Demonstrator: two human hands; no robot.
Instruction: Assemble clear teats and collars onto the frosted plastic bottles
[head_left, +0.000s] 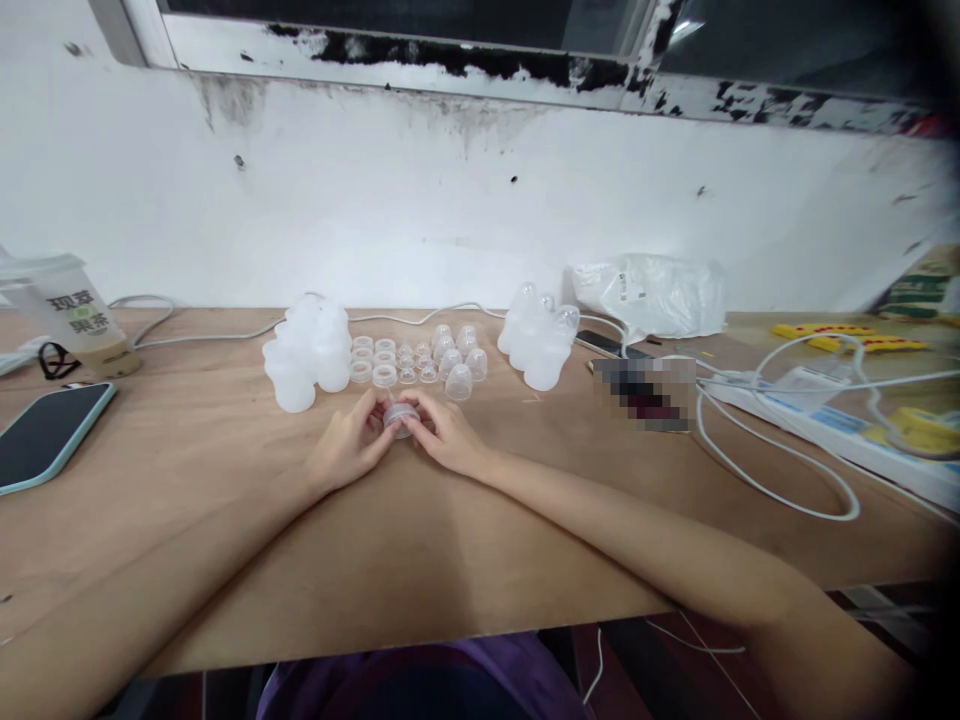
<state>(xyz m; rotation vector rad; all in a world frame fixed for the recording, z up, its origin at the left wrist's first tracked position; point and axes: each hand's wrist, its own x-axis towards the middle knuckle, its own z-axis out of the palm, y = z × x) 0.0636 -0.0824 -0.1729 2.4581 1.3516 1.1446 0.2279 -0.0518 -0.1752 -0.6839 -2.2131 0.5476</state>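
Between the fingertips of both hands, just above the table, is a clear plastic screw ring [401,412]. My left hand [358,440] pinches it from the left. On the other side my right hand [444,432] grips it with thumb and fingers. Beyond the hands stand several similar clear rings [361,371], partly stacked or in rows. Small clear bottle nipples [407,374] sit to their right, then clear dome caps [458,382]. A group of frosted white baby bottles [292,378] stands at the left. More bottles [541,362] at the right carry clear domed tops.
A drink cup [90,320] and a phone [52,435] lie at the left. To the right are a white plastic bag [649,292], a blurred-out flat item [645,394], looped white cables [776,508] and a power strip [862,425]. The table's front edge runs close to my body.
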